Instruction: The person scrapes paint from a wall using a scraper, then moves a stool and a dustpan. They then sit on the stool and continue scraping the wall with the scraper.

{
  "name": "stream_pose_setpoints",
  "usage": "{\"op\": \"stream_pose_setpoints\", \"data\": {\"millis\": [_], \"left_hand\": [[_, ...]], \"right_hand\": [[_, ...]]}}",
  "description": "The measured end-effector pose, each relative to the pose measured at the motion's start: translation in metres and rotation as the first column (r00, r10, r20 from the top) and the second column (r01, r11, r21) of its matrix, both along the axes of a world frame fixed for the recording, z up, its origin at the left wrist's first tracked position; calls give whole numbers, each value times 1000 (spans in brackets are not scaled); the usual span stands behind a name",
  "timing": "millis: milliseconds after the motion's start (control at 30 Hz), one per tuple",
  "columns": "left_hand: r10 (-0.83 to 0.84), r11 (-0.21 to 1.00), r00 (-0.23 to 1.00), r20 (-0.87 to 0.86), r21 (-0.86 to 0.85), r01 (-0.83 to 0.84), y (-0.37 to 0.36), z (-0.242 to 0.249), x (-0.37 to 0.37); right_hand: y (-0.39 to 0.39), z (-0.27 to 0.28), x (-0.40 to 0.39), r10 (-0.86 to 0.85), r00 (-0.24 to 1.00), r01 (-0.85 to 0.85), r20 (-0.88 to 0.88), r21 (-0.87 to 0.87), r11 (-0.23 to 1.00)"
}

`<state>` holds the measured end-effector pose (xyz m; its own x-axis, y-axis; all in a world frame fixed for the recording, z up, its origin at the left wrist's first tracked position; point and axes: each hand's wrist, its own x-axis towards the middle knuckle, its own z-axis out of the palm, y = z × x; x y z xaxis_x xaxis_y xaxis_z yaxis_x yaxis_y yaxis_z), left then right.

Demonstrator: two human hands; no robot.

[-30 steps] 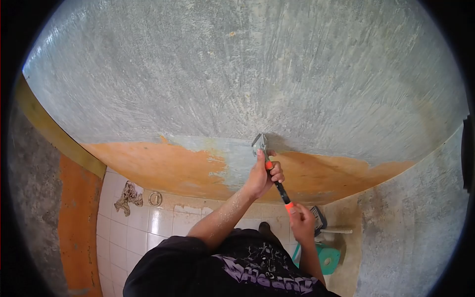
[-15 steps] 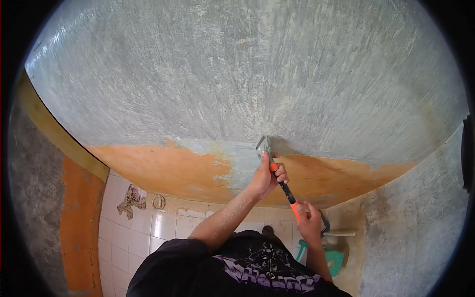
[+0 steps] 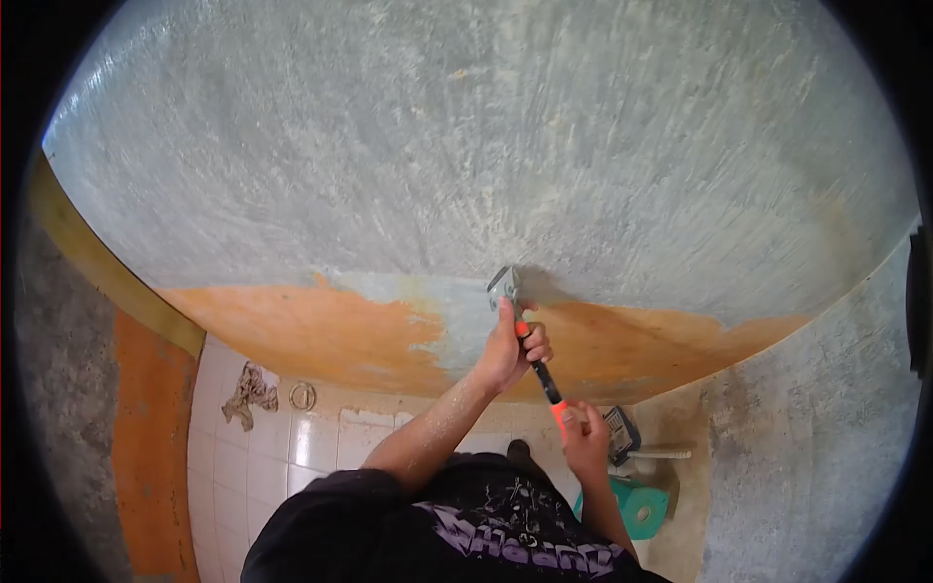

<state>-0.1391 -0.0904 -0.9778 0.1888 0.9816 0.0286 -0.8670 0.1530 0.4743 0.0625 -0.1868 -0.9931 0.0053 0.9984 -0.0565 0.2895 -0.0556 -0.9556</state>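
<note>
A long-handled scraper (image 3: 542,374) with a grey head (image 3: 502,284) and a black-and-orange handle slants across the middle of the view. Its head rests at the wall, near the edge where orange paint (image 3: 340,340) meets the grey surface (image 3: 408,165). My left hand (image 3: 505,348) is closed round the upper handle just below the head, its thumb pointing up along it. Lower down, my right hand (image 3: 585,435) grips the orange end of the handle with bent fingers. Pale dust speckles my left forearm.
On the tiled floor (image 3: 228,447) to the left lie a crumpled rag (image 3: 251,394) and a ring-shaped roll (image 3: 302,395). By my right arm are a green plastic object (image 3: 643,510), a dark basket-like item (image 3: 620,437) and a pale rod (image 3: 661,454). A side wall (image 3: 807,437) stands right.
The view has shifted slightly, so the wall and scraper head both appear a little further left. My right hand has moved left with the handle's end, and more of the dark item shows.
</note>
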Motion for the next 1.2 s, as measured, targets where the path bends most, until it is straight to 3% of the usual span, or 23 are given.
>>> {"op": "stream_pose_setpoints", "data": {"millis": [133, 267, 400, 467, 533, 633, 667, 833, 967, 1133, 1200], "left_hand": [[-24, 985, 1000, -19, -172, 21, -6, 19, 13], [-68, 997, 997, -31, -50, 66, -4, 2, -1], [-54, 996, 998, -12, -67, 53, -2, 3, 11], [-28, 993, 999, -20, -115, 26, -1, 15, 18], [5, 1000, 998, -63, -25, -6, -2, 8, 1], [16, 1000, 999, -40, -2, -16, 4, 12, -2], [12, 1000, 1000, -25, -29, -13, 0, 13, -1], [-38, 993, 999, 36, -114, 42, -3, 10, 12], [-31, 999, 998, -63, -21, 30, -2, 2, -4], [-41, 994, 999, -4, -106, 41, 2, 11, 16], [13, 1000, 991, -133, 21, -10, 3, 1, -4]], "right_hand": [[2, 15, 10, -19, 997, 19, 74, -6, 1000], [-8, -13, 5, 59, 991, -55, 118, -33, 998], [-2, 0, 16, -76, 992, 71, -97, -60, 996], [5, 10, 15, -33, 998, 28, -57, -78, 997], [10, 6, 9, 84, 994, -81, 63, -51, 995], [2, 17, -3, 56, 993, -66, -107, -94, 993], [2, 12, 0, -16, 999, 14, -39, -50, 999], [11, 4, 30, -8, 999, 3, -54, -85, 996], [11, 1, 11, 10, 998, -14, -60, -62, 998], [17, 8, 35, -30, 999, 28, -34, -77, 997], [18, 3, 11, 64, 995, -75, -80, -144, 987]]}}
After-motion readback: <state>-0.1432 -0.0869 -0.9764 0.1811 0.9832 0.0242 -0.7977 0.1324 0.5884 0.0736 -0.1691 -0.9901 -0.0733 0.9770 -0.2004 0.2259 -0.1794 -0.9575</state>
